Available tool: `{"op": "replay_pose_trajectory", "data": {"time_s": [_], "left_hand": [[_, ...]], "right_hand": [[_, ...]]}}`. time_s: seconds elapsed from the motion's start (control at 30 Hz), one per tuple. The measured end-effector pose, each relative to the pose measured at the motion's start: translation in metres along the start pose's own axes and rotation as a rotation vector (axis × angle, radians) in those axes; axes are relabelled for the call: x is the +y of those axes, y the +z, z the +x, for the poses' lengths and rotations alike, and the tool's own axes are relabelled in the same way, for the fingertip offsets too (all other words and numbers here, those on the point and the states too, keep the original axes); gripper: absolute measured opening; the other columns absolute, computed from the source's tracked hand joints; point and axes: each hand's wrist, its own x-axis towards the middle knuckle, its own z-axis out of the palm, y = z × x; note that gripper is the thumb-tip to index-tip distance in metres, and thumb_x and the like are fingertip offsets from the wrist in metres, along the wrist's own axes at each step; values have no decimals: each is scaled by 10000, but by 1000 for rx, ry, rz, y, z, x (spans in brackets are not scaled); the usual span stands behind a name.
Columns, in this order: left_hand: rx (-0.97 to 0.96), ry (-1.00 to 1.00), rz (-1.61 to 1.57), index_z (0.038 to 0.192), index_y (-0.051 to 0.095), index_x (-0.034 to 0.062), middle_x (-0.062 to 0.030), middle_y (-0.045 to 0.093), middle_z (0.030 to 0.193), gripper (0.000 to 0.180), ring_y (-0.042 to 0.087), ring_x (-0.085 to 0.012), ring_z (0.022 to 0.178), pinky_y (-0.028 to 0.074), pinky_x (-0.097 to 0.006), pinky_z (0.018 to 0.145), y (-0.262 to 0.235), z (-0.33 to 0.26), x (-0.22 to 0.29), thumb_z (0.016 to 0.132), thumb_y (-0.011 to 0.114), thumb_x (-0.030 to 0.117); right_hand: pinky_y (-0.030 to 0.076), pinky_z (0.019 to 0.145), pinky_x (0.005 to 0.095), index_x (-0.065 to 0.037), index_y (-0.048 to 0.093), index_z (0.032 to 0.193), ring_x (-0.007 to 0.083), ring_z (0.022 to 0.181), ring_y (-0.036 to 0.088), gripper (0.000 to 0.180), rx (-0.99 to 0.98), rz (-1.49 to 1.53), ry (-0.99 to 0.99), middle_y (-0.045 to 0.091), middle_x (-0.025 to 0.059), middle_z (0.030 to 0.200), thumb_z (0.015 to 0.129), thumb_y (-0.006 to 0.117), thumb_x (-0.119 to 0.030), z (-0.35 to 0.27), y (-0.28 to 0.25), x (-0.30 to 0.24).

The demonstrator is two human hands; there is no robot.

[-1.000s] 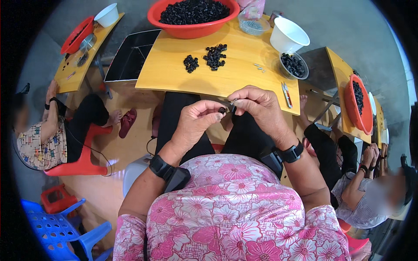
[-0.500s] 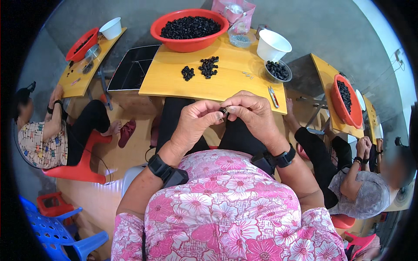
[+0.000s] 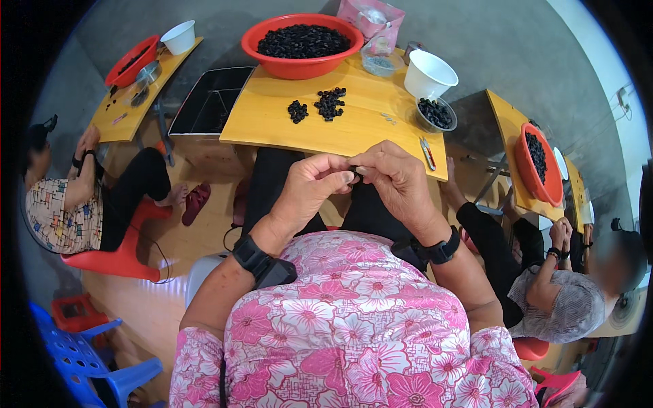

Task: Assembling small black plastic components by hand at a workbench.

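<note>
In front of the table's near edge, my left hand [image 3: 314, 182] and my right hand [image 3: 394, 175] meet with fingertips almost touching. Between them is a small black part [image 3: 355, 175], mostly hidden by fingers. My left thumb and forefinger are closed on it, and the right fingertips are pinched against it too. Two loose heaps of small black parts lie on the yellow table [image 3: 272, 129]: a smaller heap [image 3: 297, 111] and a larger one [image 3: 330, 104]. Snips [image 3: 428, 154] with red-and-white handles rest near the right corner, and a few tiny pale pieces [image 3: 388, 118] lie nearby.
A red basin [image 3: 303, 66] of black parts stands at the back. To its right are a clear tub [image 3: 382, 64], a white bucket [image 3: 428, 75] and a clear bowl [image 3: 436, 114] of black parts. People sit at tables left and right. A blue chair [image 3: 81, 360] is at lower left.
The view has shifted slightly. My fingers have closed further over the small black part, so less of it shows, and my right hand has turned a little around it.
</note>
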Motion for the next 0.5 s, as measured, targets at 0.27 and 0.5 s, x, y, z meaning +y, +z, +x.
{"op": "replay_pose_trajectory", "data": {"time_s": [0.27,0.5], "left_hand": [[17,-8,-92,1087,634,-9,-49,661,981,188,624,-93,858,528,-225,771,-5,1,-8,929,584,79],[46,-18,-86,1079,631,16,-1,639,944,176,582,-50,797,444,-169,658,-6,0,-10,920,616,90]], "right_hand": [[498,670,297,-78,681,1048,224,714,615,294,98,142,136,623,88,815,771,671,20,-9,9,-1],[499,672,295,-74,676,1007,225,747,637,268,59,-29,-10,647,89,826,751,707,-1,-7,11,2]]}}
